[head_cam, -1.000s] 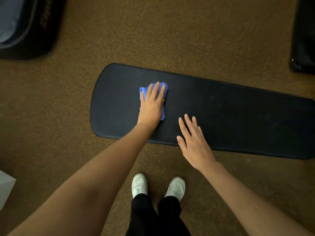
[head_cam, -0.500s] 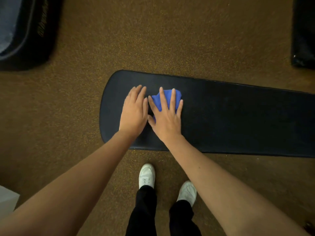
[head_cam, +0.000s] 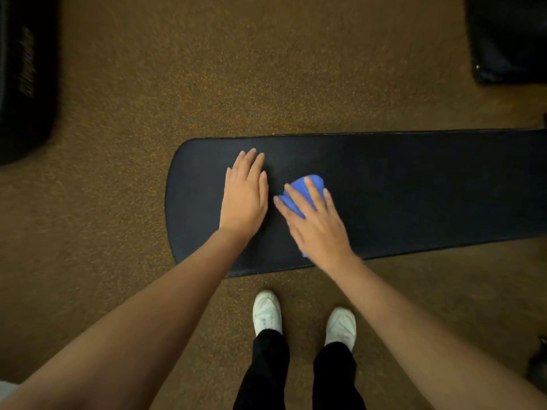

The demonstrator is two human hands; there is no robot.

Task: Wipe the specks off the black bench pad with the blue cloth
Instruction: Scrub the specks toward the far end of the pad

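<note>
Seen from above: a long black bench pad (head_cam: 414,184) lies across the centre of the frame on a brown speckled carpet (head_cam: 207,84), its rounded end toward the left and its far end cut off by the right edge. The left hand (head_cam: 244,196) lies flat on the pad near the rounded end, palm down, fingers straight and held close together, holding nothing. Just to its right, the right hand (head_cam: 318,223) presses flat, its fingers extended and slightly spread, on a crumpled blue cloth (head_cam: 297,199), which rests on the pad near the middle of the frame; the cloth shows beyond the fingertips and between the fingers, with a small corner visible under the heel of the hand. The two hands lie side by side, near each other but apart. Both forearms run in from the lower corners. Below the pad, at lower centre, stand two white shoes (head_cam: 266,312) under black trouser legs (head_cam: 334,377). Dark objects occupy the upper left (head_cam: 26,84) and upper right (head_cam: 509,37) corners.
</note>
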